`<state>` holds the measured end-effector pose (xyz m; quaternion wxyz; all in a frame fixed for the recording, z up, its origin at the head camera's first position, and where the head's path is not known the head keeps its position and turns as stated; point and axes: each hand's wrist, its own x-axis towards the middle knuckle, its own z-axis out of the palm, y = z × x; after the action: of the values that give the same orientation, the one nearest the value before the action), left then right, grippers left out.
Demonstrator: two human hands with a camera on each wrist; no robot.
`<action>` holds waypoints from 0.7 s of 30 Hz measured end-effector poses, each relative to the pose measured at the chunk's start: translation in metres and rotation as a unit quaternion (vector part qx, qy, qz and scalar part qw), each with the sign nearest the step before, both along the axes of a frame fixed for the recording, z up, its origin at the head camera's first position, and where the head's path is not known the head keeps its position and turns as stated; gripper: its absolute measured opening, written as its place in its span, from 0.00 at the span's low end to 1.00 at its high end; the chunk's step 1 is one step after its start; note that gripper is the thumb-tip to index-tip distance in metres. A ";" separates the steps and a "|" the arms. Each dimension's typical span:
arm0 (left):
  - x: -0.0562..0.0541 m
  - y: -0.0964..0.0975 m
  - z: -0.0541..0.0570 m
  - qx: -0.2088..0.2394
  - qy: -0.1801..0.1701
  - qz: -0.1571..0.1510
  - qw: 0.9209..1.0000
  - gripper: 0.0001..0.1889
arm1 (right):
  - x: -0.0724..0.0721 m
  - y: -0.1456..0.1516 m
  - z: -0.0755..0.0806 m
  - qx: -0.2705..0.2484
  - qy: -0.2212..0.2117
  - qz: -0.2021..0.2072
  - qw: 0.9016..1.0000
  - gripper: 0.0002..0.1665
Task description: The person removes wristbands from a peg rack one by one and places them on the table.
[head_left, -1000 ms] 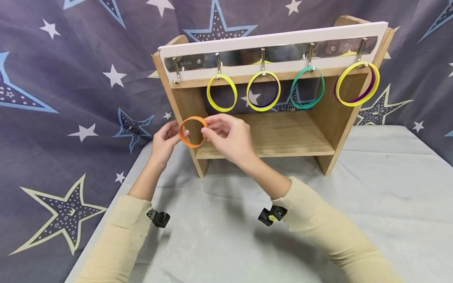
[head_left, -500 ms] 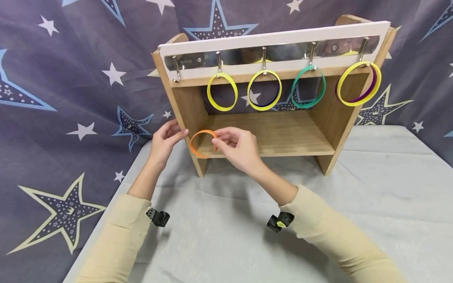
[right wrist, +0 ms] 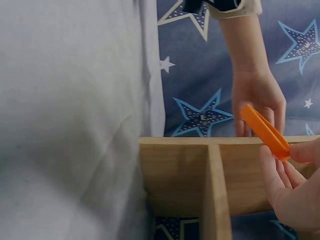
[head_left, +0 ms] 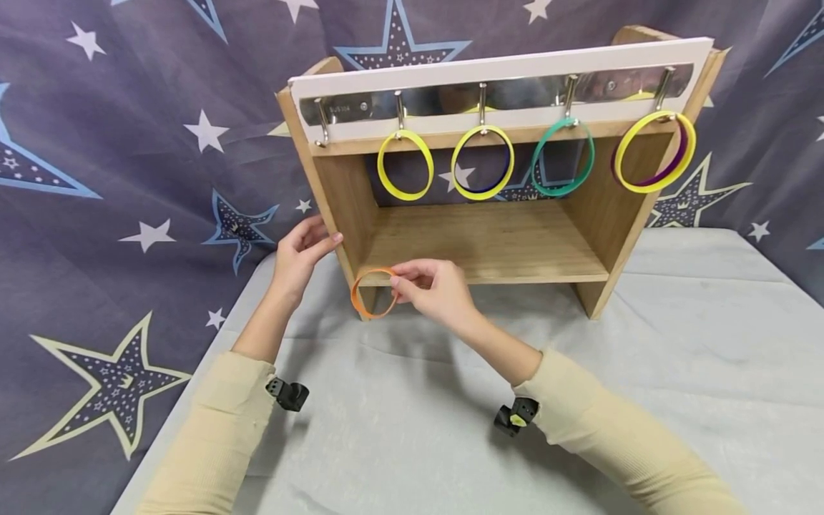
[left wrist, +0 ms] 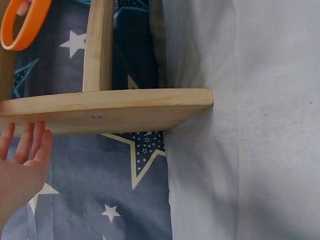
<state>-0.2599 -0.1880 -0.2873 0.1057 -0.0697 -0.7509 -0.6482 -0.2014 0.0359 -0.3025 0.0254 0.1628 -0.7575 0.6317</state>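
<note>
Orange band (head_left: 356,300) held before wooden shelf (head_left: 489,242)

Thumb and fingers of my right hand (head_left: 438,290) clamp one side of the band, probably to leave its loop open, before the shelf's lower left corner. Nearly straight fingers of my left hand (head_left: 297,259) touch the shelf's outer left side, presumably to steady it.

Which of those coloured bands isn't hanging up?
The orange wristband, pinched in the person's right hand. It alone is off the hooks; the other visible wristbands, including yellow and teal ones, all hang there.
</note>
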 end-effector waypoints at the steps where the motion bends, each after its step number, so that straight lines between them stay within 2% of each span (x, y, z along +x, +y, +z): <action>1: 0.000 0.000 0.000 0.001 -0.001 -0.001 1.000 0.16 | 0.000 -0.001 -0.002 -0.002 -0.008 0.002 1.000 0.13; 21: 0.000 0.000 0.000 0.003 0.001 0.000 1.000 0.17 | 0.010 -0.022 -0.038 0.032 -0.107 0.045 0.993 0.10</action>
<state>-0.2603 -0.1882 -0.2875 0.1062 -0.0699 -0.7486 -0.6507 -0.1914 0.0143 -0.3410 -0.0897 0.1286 -0.7676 0.6215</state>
